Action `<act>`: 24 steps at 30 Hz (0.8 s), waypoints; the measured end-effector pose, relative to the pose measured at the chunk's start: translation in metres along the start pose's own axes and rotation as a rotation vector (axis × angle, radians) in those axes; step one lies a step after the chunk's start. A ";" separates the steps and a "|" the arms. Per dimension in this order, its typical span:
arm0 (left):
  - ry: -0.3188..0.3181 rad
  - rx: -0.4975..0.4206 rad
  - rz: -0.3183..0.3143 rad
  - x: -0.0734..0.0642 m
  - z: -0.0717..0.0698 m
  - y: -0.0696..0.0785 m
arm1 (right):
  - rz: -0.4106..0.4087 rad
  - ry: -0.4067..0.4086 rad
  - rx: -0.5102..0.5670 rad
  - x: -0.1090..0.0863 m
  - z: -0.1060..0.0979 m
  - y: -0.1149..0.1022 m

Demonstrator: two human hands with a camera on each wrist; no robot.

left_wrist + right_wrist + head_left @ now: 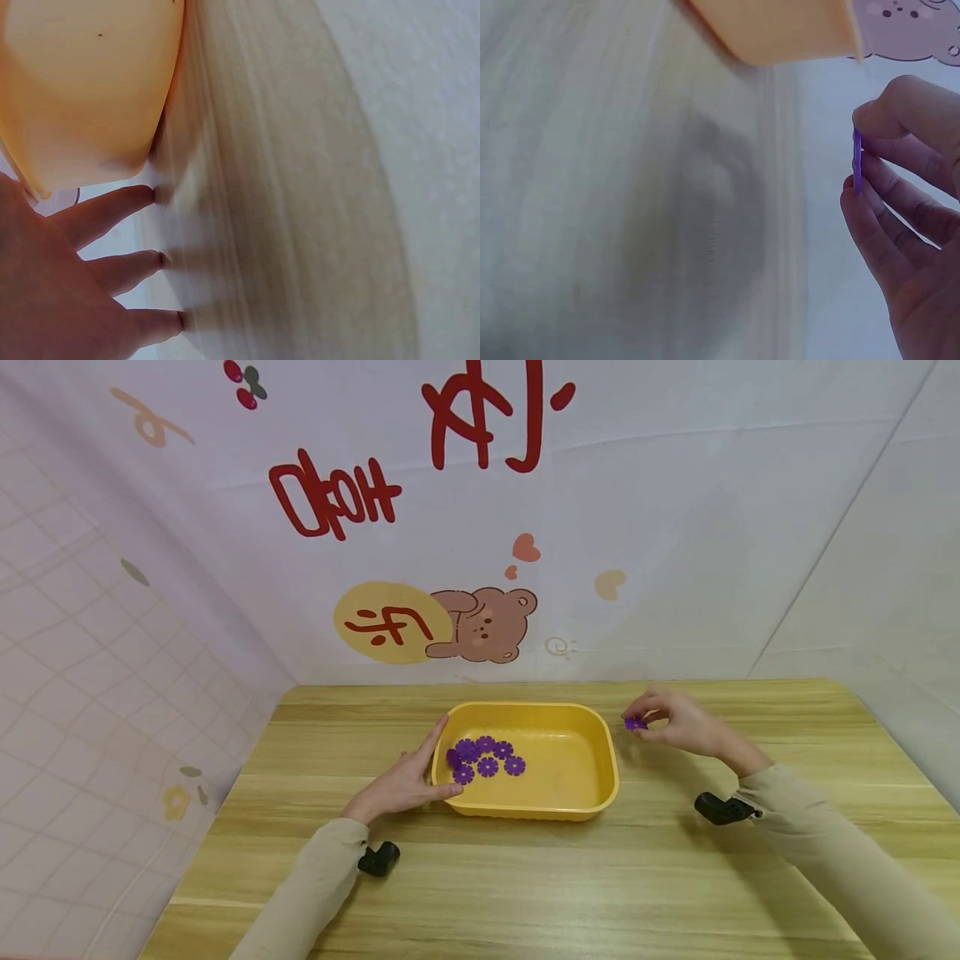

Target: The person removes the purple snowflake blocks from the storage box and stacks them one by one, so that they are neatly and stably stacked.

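A yellow plastic basin (558, 768) stands on the table, with several purple snowflake building discs (487, 767) gathered in its left part. My left hand (405, 785) rests against the basin's left end, thumb over the front rim and index finger along the far corner. In the left wrist view, three other fingers (124, 271) extend fairly straight beside the basin wall. To the right of the basin, my right hand (682, 722) pinches one purple snowflake disc (857, 161) between thumb and fingertips, held above the table. In the right wrist view the disc appears edge-on.
The wood-grain table (525, 885) meets a white printed cloth (675, 527) at its far edge. More pale cloth (90, 693) hangs at the left. Each wrist wears a black camera, such as the right wrist camera (722, 808).
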State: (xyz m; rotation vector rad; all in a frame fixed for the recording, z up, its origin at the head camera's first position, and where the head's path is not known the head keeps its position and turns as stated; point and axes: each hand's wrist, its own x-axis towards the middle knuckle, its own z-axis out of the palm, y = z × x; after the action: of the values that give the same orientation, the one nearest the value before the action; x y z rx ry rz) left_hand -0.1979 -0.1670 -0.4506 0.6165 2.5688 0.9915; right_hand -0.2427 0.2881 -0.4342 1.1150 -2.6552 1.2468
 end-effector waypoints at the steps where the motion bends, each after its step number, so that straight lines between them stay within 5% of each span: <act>1: 0.000 -0.002 0.001 0.000 0.000 0.000 | -0.001 0.002 -0.004 -0.001 0.002 0.003; 24: 0.003 0.009 0.015 0.000 0.000 -0.001 | 0.176 0.033 0.002 -0.019 0.018 0.030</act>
State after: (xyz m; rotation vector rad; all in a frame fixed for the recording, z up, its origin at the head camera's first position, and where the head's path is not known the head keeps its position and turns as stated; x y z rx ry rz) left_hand -0.1983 -0.1674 -0.4511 0.6385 2.5759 0.9875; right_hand -0.2413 0.3001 -0.4722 0.8684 -2.7791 1.2801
